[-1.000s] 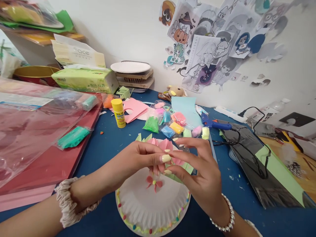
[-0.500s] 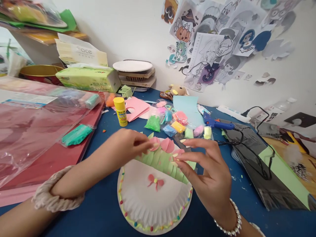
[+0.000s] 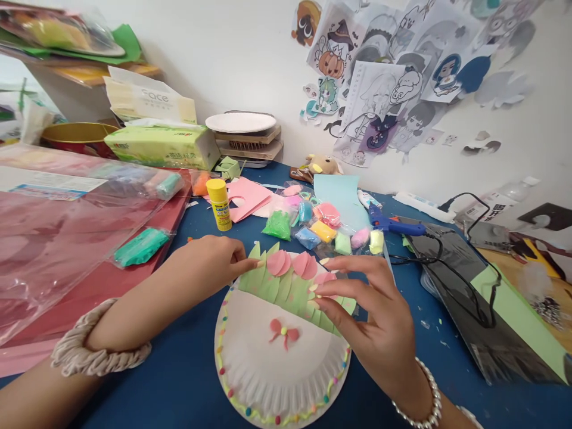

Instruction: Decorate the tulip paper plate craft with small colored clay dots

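Observation:
A white paper plate (image 3: 286, 381) lies before me, with a dotted yellow-green trim and a red bow (image 3: 284, 333). Green paper leaves (image 3: 277, 292) overlap across its upper part, topped by pink paper flowers (image 3: 305, 265). At the left end of the leaves, my left hand (image 3: 218, 259) has its fingers curled in and its thumb tip by a leaf; whatever it grips is hidden. My right hand (image 3: 370, 304) is over the right side, its thumb and a finger pinched together beside a partly covered pink flower. I cannot make out what lies between them.
Behind the plate stand a glue stick (image 3: 218, 204) and several bagged clay pieces (image 3: 308, 236). A blue glue gun (image 3: 395, 224) with its cable lies to the right, by a dark sheet (image 3: 460, 322). Red sheets under plastic (image 3: 89, 286) cover the left side.
My left hand has moved left, from beside the pink flowers to the left end of the leaves. The right hand stays by the right flower, with only a slight shift.

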`<state>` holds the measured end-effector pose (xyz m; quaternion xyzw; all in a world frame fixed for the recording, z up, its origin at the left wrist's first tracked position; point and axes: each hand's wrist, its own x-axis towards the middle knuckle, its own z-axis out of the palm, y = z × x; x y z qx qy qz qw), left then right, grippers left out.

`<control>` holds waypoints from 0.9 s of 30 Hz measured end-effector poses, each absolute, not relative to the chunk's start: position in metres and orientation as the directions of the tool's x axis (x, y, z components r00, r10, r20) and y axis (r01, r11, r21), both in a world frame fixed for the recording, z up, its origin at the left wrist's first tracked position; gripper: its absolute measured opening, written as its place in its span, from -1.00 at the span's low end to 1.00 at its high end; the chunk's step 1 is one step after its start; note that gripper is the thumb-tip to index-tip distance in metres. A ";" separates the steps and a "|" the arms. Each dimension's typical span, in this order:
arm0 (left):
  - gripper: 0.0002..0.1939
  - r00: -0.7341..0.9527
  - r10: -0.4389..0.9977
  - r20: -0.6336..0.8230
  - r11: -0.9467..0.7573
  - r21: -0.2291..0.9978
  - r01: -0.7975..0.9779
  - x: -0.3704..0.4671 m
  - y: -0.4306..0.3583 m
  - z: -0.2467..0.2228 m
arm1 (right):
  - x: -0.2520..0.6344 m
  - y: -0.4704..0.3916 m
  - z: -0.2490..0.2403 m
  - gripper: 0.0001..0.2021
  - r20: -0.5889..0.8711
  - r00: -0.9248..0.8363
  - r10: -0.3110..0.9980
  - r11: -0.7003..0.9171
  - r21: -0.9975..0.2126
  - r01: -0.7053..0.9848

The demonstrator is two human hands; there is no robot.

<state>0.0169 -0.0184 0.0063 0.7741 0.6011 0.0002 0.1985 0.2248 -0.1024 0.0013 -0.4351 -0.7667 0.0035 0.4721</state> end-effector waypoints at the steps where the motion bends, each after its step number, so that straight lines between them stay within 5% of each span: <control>1: -0.61 0.291 0.922 -0.256 -0.198 0.336 0.921 0.017 -0.017 0.004 | 0.225 -0.102 0.001 -0.91 0.724 -0.173 0.667 0.621 -0.413 0.666; 12: -0.64 0.395 0.870 -0.294 -0.221 0.485 0.846 0.023 -0.019 0.000 | 0.223 -0.102 0.002 -0.94 0.718 -0.198 0.667 0.639 -0.415 0.648; 19: -0.62 0.443 0.720 -0.534 0.115 0.721 0.683 0.026 -0.016 0.005 | 0.224 -0.101 0.002 -0.91 0.682 -0.229 0.695 0.654 -0.466 0.595; 27: -0.61 0.583 0.611 -0.536 0.150 0.801 0.579 0.030 -0.024 0.004 | 0.226 -0.100 0.000 -0.84 0.669 -0.216 0.711 0.644 -0.497 0.582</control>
